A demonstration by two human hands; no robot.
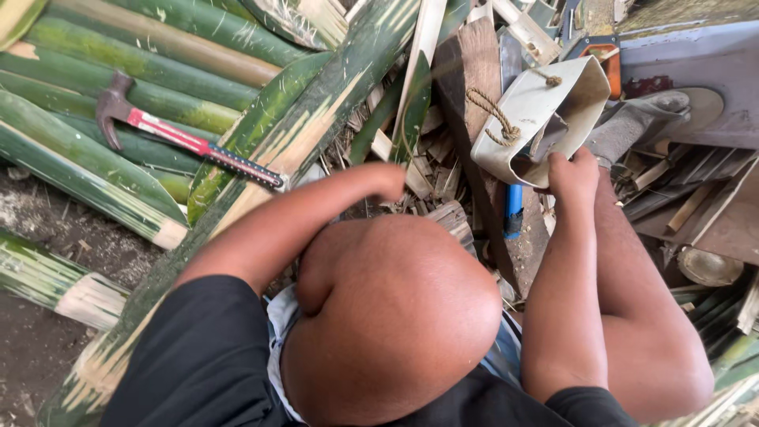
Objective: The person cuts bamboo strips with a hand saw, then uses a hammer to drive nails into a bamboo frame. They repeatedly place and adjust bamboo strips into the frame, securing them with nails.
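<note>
**Hand reaching into a white pouch among split bamboo**

A white, curved pouch-like container [538,119] with a knotted brown rope [494,117] through its edge rests against a dark wooden block [474,87], right of centre in the upper part of the view. The person's right hand [573,175] is at the container's open lower side, its grip curled closed with the fingertips tucked inside the opening; what the fingers hold, if anything, cannot be made out. Just beside the wrist, lower left, a blue handle [514,207] lies on the wood.

The left hand [389,182] is bent over the raised left knee [395,308], its fingers hidden behind the wrist, so whether its grip is apart or together cannot be told. It hangs above a litter of pale bamboo chips [431,170].

To the left, long split green bamboo stalks [158,87] lie side by side on the ground. A claw hammer with a red handle [186,141] rests across them, well apart from both hands. At the upper right sits a grey metal surface [696,63] with a round disc.
</note>
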